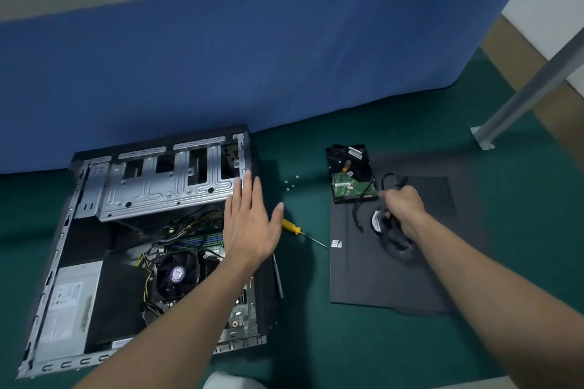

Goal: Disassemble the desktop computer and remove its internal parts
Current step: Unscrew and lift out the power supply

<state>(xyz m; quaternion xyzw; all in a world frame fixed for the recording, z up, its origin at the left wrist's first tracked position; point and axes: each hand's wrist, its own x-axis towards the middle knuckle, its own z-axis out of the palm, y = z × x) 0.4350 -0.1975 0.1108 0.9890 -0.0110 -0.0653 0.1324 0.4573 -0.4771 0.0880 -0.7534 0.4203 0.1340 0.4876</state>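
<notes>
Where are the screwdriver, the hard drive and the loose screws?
screwdriver (291, 226), head view, on its yellow handle.
hard drive (350, 172), head view, on its upturned underside.
loose screws (287, 189), head view, on one screw lying on the green floor.

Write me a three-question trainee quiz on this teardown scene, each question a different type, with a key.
1. True or false: the yellow-handled screwdriver lies inside the open black and silver desktop computer case.
2. Multiple choice: the removed hard drive with the green circuit board rests on
A. the silver power supply box
B. the flat black side panel
C. the black CPU cooler fan
3. Fill in: the right hand grips a black ____ over the panel, while the left hand is spread flat.

Key: 1 false, it lies on the green floor between case and panel; 2 B; 3 cable.
</notes>
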